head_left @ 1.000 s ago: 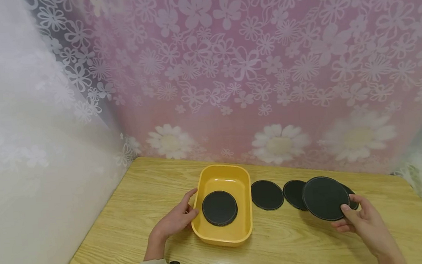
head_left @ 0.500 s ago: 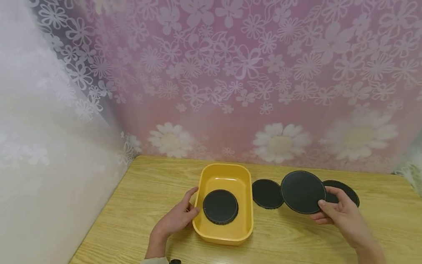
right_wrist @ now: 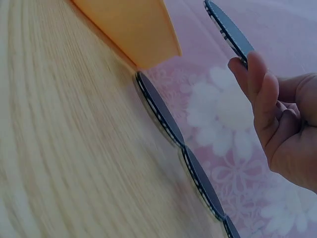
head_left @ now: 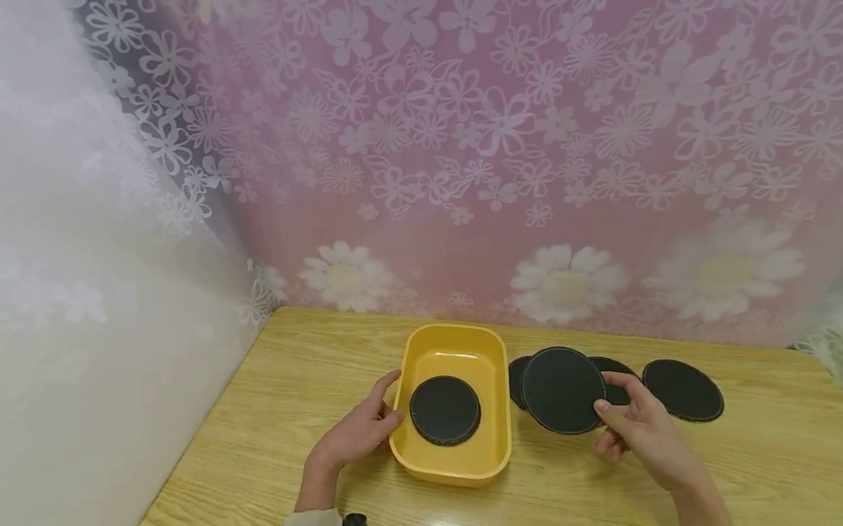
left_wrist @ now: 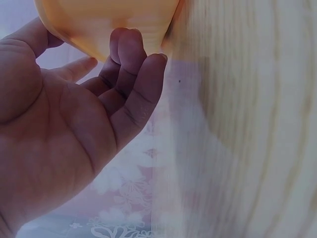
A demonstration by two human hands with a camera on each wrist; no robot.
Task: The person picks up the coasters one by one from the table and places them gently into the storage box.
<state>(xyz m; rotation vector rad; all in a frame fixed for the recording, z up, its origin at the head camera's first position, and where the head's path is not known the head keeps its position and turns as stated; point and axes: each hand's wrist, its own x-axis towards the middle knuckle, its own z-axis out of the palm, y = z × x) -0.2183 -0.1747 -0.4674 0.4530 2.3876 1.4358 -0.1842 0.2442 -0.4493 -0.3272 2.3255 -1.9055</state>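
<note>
My right hand pinches a round black coaster with a stitched rim by its right edge. In the right wrist view the held coaster is tilted and raised above the table, a pale patterned edge showing. My left hand grips the left wall of a yellow plastic tub; in the left wrist view, bent fingers press its outer side while the thumb reaches the rim. Inside the tub lies another black coaster, apparently on a stack.
Right of the tub, a row of black coasters lies on the wooden table: a near coaster partly covered by the held one, a middle coaster behind my right fingers, and a far-right coaster. A flowered curtain hangs behind.
My right hand has carried the held coaster leftward over the row, toward the tub, uncovering the far-right coaster. My left hand stays at the tub's left wall; the view shifts slightly.
</note>
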